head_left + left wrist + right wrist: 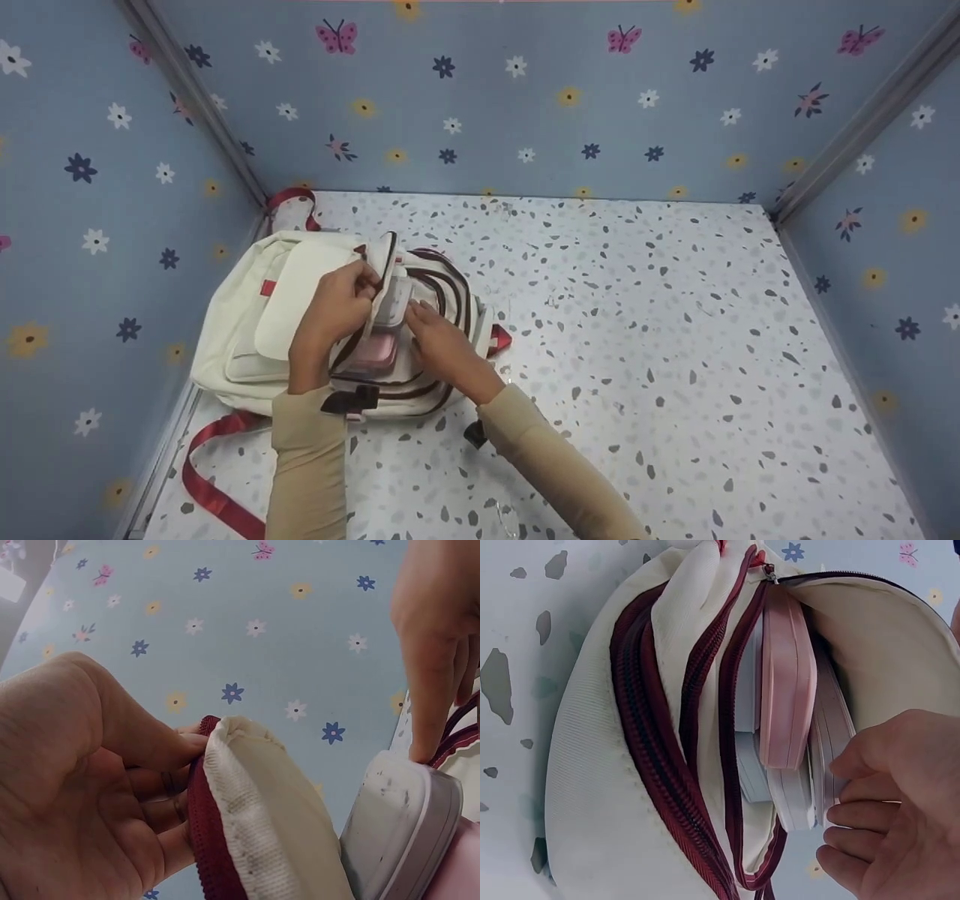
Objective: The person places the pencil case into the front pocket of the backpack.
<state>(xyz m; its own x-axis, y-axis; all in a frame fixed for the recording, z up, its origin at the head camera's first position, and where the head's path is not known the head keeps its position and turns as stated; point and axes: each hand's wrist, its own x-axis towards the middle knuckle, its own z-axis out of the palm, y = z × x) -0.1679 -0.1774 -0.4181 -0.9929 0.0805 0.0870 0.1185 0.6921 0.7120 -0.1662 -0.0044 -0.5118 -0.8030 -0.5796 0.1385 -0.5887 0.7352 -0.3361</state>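
A cream backpack (217, 322) with dark red zips lies at the left of the speckled tabletop, its front pocket unzipped. My left hand (334, 307) pinches the zipped edge of the pocket flap (277, 817) between thumb and fingers, holding it away from the pocket. Inside stand several slim rounded cases: a pink case (787, 682), a whitish case (386, 817) and pale grey-blue ones. My right hand (446, 345) reaches to the pocket, its fingertips (844, 765) touching the whitish case's edge. Part of the cases is hidden within the pocket.
Red straps (202, 480) trail from the backpack towards the front and back left. Patterned blue panels (480, 97) enclose the tabletop (637, 337) at the back and both sides. A red tab (500, 341) sticks out at the bag's right end.
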